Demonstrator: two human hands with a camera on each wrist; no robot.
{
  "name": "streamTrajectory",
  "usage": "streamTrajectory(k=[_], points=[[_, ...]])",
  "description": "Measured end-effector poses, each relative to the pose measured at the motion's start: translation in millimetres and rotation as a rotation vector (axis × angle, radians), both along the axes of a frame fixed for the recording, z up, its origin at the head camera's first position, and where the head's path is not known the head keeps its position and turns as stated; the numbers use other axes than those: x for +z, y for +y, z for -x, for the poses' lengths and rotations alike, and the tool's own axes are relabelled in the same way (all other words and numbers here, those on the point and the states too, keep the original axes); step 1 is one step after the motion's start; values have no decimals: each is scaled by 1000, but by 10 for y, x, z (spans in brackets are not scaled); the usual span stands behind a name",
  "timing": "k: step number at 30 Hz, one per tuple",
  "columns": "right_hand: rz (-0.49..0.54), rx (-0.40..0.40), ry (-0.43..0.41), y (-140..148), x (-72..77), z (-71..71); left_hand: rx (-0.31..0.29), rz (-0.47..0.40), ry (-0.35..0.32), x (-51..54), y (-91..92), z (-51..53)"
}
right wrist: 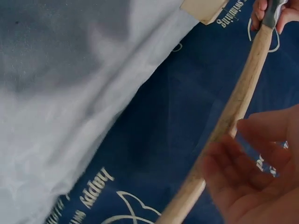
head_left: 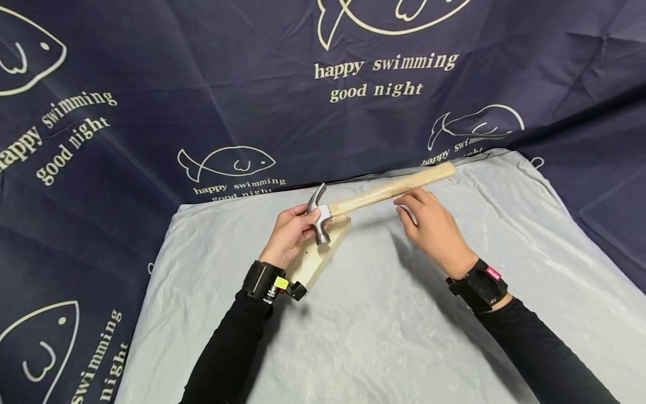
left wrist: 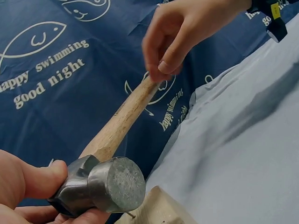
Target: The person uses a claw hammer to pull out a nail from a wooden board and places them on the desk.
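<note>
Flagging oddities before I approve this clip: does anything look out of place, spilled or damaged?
Nothing appears spilled or damaged. The hammer is held somewhat oddly: the left hand grips its metal head, while the right hand is near the wooden handle without wrapping round it.

The hammer (head_left: 375,194) is partly over the block (head_left: 314,264), the curtain (head_left: 303,112) behind both
</note>
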State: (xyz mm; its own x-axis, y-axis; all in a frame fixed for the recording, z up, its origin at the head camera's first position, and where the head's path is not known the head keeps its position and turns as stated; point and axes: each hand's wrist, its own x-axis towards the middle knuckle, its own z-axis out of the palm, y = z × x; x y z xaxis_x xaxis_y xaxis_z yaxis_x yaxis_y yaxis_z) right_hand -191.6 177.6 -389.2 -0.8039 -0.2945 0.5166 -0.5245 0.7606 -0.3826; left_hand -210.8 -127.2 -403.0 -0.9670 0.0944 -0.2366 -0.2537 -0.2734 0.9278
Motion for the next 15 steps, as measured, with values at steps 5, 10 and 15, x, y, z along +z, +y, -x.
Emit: streamTrajectory(k=[5,10,15], points=[[77,-77,-141,56,-77,121,9,13,7,-11,-50,1],[108,-77,-277,117,-134,254,20,12,2,-18,-66,4],[227,-66,-434,141,-167,377,9,20,1,-6,-64,8]])
